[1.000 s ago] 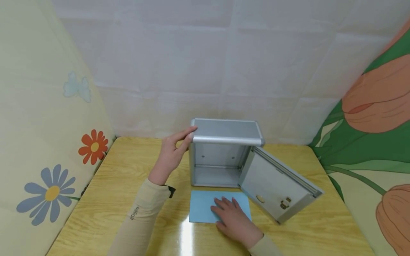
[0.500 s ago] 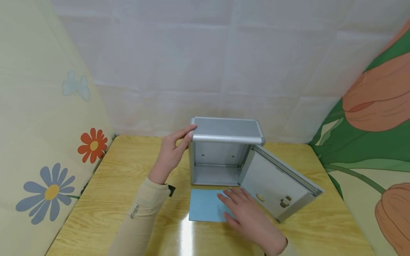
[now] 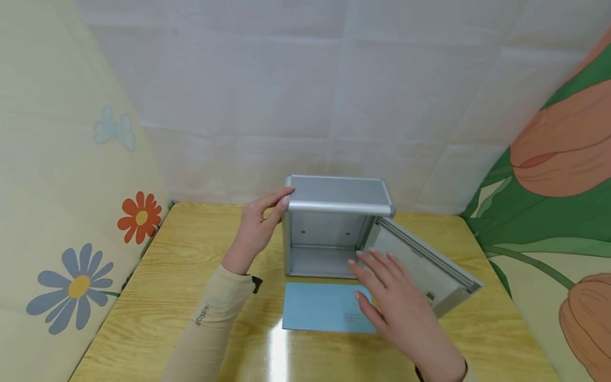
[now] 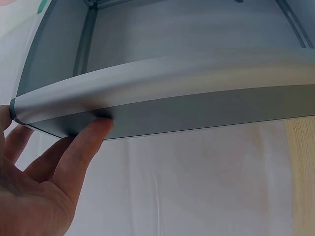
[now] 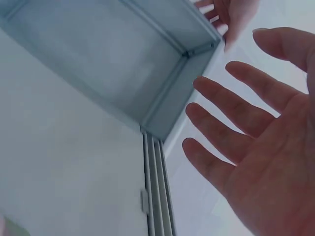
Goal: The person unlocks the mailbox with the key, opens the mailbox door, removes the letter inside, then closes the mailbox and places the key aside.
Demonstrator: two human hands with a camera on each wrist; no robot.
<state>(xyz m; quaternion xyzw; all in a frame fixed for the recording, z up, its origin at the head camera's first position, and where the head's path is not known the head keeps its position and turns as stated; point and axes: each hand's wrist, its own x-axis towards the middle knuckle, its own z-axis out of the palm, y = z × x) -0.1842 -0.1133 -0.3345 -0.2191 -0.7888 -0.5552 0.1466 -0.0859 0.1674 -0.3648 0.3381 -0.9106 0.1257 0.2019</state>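
Observation:
A grey metal box (image 3: 339,194) stands on the table, its front open and its hinged door (image 3: 434,265) swung out to the right. My left hand (image 3: 253,228) grips the box's upper left corner; in the left wrist view the hand (image 4: 54,182) has thumb and fingers on either side of that corner. Flat in front of the box lies a light blue envelope (image 3: 317,307) with small print near its lower right. My right hand (image 3: 401,302), fingers spread and holding nothing, is over the envelope's right end and hides part of the door. The right wrist view shows this hand (image 5: 256,132) with a bare palm.
The wooden table (image 3: 200,239) reaches back to a white cloth backdrop (image 3: 267,95). A flower-printed cloth (image 3: 57,175) hangs on the left, a tulip-printed one (image 3: 558,170) on the right. The door juts out over the table's right side.
My right hand has come off the blue envelope and moved right and away from me, toward the door. The envelope's printed corner now shows. My left hand and the box stay put.

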